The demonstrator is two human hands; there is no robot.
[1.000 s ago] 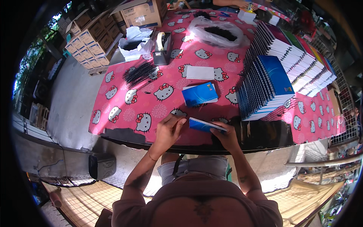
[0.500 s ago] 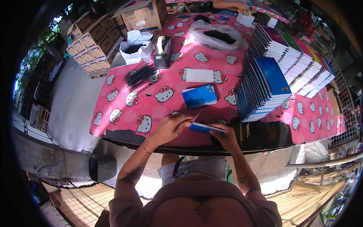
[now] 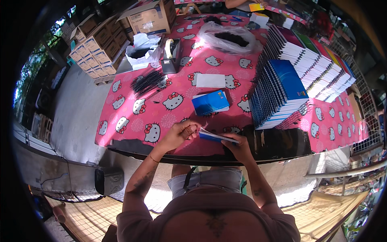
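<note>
My right hand (image 3: 238,146) grips a small blue-covered notebook (image 3: 213,138) by its right end, above the table's near edge. Its white page edges show along the top, slightly fanned at the left. My left hand (image 3: 183,132) is closed in a pinch just off the notebook's left end; what its fingers hold, if anything, is too small to make out. Beyond the hands lies a blue-covered pad (image 3: 211,103) on white sheets. Past that is a white sheet (image 3: 210,80) with a row of holes along one edge. Black binding coils (image 3: 147,82) lie in a loose heap to the left.
Tall stacks of blue spiral notebooks (image 3: 278,94) and multicoloured ones (image 3: 318,66) stand at right. A tape dispenser (image 3: 170,60), a bag of black coils (image 3: 229,38) and a carton (image 3: 151,19) sit farther back. Another person's hand (image 3: 258,3) holds something yellow across the table.
My left hand has drawn slightly left, away from the notebook, and the raised reddish flap at its fingers no longer shows. The other person now holds a yellow item.
</note>
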